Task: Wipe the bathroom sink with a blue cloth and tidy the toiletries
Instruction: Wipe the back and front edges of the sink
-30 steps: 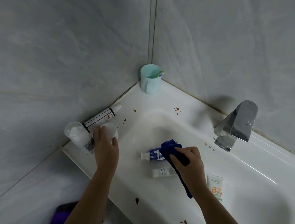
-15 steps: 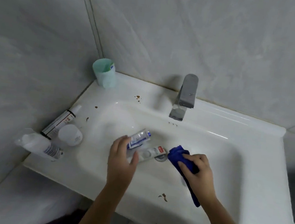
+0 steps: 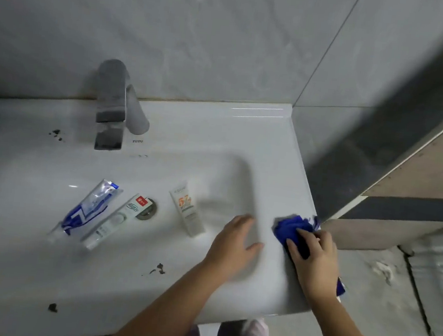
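Nearest me, my right hand point(image 3: 312, 257) was pressed down on the crumpled blue cloth point(image 3: 292, 227), fingers curled over it, on the right-hand rim of the glossy white ceramic sink point(image 3: 267, 145); a tail of cloth hung off the edge by my wrist. I judged the cloth soft and light, best held bunched under the palm so it wouldn't slide on the slick glaze. My left hand point(image 3: 236, 242) lay flat and spread on the inner slope of the basin, holding nothing.

Further in, three tubes lay loose in the basin: a small white tube with orange print point(image 3: 187, 211), a white and green tube point(image 3: 119, 219) across the metal drain point(image 3: 149, 209), and a blue and silver toothpaste tube point(image 3: 87, 207). They looked light and squashy, likely slippery; I'd have gripped each mid-body.

Dark brown spots point(image 3: 158, 268) marked the front rim, with more point(image 3: 56, 134) near the chrome tap point(image 3: 113, 105). Behind stood grey marbled wall tiles point(image 3: 202, 33).
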### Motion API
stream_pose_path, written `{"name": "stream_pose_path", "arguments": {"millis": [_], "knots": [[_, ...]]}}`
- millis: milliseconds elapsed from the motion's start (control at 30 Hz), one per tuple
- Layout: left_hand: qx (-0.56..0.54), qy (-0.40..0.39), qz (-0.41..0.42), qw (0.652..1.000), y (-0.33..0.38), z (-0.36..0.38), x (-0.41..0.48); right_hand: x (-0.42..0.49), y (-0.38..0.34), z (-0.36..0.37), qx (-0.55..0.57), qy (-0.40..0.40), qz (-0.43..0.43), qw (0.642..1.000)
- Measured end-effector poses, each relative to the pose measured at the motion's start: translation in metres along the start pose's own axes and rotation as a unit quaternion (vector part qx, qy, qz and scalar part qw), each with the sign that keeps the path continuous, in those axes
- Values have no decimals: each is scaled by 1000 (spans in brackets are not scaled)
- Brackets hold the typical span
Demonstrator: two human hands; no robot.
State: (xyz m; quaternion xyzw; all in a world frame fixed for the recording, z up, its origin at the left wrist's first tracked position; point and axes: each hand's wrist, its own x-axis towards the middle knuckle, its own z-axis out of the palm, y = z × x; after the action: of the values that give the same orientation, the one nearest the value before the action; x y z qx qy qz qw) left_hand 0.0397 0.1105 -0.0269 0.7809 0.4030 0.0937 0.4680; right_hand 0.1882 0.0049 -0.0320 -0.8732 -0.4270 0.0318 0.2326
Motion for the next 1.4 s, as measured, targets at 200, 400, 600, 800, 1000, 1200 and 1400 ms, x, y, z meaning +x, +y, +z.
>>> {"name": "stream_pose_path", "arguments": {"millis": [200,400,600,800,1000,1200,1400], "knots": [[22,42,-10,999,2,29,15,122,-11,30,-35,-6,-105,994],[38,92,-19,995,2,38,13,94,9,21,10,-80,-212,974],[25,130,-45,990,-2,48,13,167,12,37,23,-48,-277,959],[36,190,-64,979,8,47,-7,142,-9,43,35,-106,-320,941],[187,260,-69,945,-6,49,-88,86,25,21,45,-132,-420,897],[219,330,-70,916,-27,72,-156,21,3,22,69,-111,-296,946],[227,299,-58,925,-39,81,-181,-13,20,3,61,-154,-336,927]]}}
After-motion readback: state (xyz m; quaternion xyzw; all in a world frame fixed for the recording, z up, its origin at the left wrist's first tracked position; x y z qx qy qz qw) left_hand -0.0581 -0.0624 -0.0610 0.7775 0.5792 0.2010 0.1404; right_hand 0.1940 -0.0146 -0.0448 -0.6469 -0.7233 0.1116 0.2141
